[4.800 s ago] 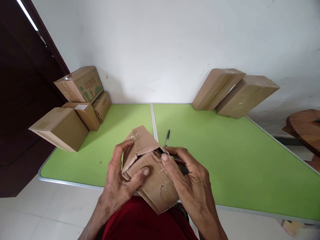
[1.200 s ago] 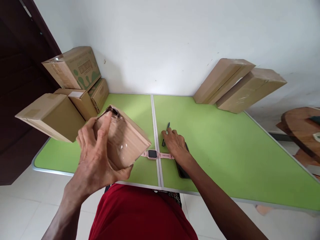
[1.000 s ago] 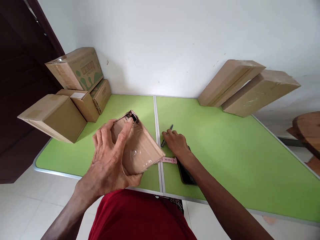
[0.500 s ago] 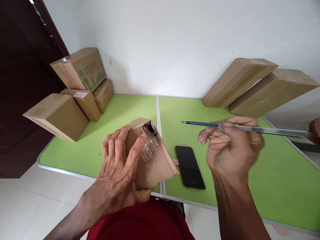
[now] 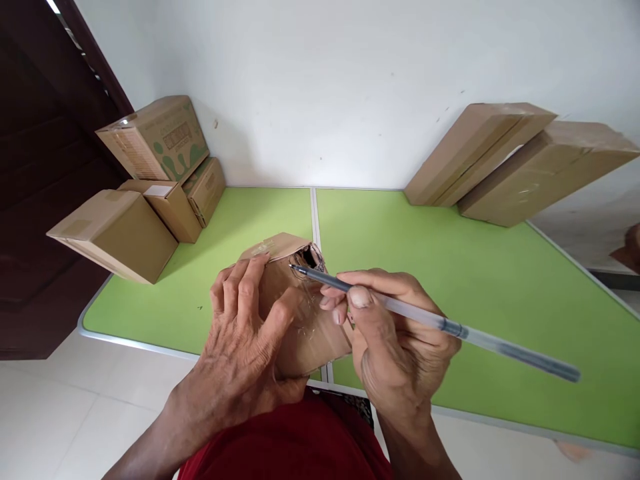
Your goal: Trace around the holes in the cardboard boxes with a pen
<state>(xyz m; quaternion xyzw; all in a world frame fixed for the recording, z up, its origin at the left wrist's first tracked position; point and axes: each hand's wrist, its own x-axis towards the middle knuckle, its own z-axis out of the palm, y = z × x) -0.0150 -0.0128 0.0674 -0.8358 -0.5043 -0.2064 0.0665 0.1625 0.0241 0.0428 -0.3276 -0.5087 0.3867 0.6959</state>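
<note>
Tilted at the front of the table, a small cardboard box (image 5: 317,333) has a torn, dark hole at its upper corner and clear tape on its side. My left hand (image 5: 245,320) is closed around the box from the left, fingers over its upper face and thumb near the tape. In my right hand (image 5: 400,340) is a pen (image 5: 420,317) with a clear barrel, pinched between thumb and fingers. Its tip lies over the box beside the torn hole; whether it touches the cardboard I cannot tell. The phone is hidden behind my right hand.
Several cardboard boxes (image 5: 135,233) are stacked at the table's left. Two long boxes (image 5: 540,173) lean by the wall at the right. The green table (image 5: 510,320) has a pale seam down its middle. A dark door (image 5: 50,167) stands at the left.
My right hand has brought the pen left and down from beside the box to its torn corner, covering the phone. My left hand keeps its hold on the box.
</note>
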